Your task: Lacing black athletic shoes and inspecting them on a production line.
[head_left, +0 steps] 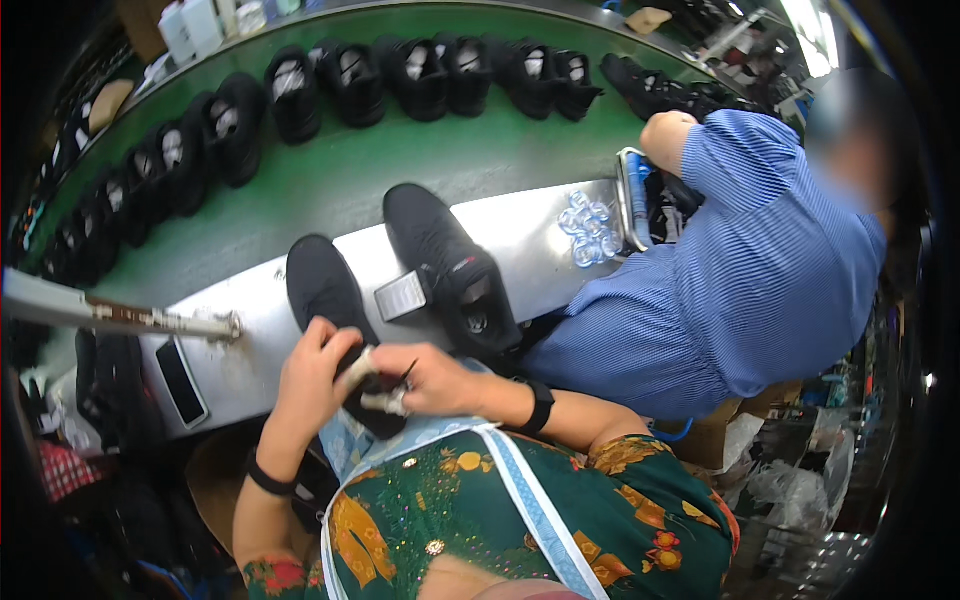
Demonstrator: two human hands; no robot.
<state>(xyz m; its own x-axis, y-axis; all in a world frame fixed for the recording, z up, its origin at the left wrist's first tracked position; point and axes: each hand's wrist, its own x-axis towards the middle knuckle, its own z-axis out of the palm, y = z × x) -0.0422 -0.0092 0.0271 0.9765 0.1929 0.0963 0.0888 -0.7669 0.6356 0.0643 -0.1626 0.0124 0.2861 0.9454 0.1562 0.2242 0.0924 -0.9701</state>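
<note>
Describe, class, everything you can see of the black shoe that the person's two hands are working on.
The black shoe looks like a knit or mesh trainer, dark all over. It lies lengthwise on the grey metal bench, toe pointing away, heel toward the person and over the bench's near edge. The left hand grips its heel side; the right hand holds a pale wad against the heel. A second black shoe lies apart to its right.

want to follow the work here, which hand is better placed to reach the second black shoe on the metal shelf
Right, probably. The right hand lies just below the second black fabric shoe on the grey metal shelf, while the left hand grips the other black shoe.
</note>
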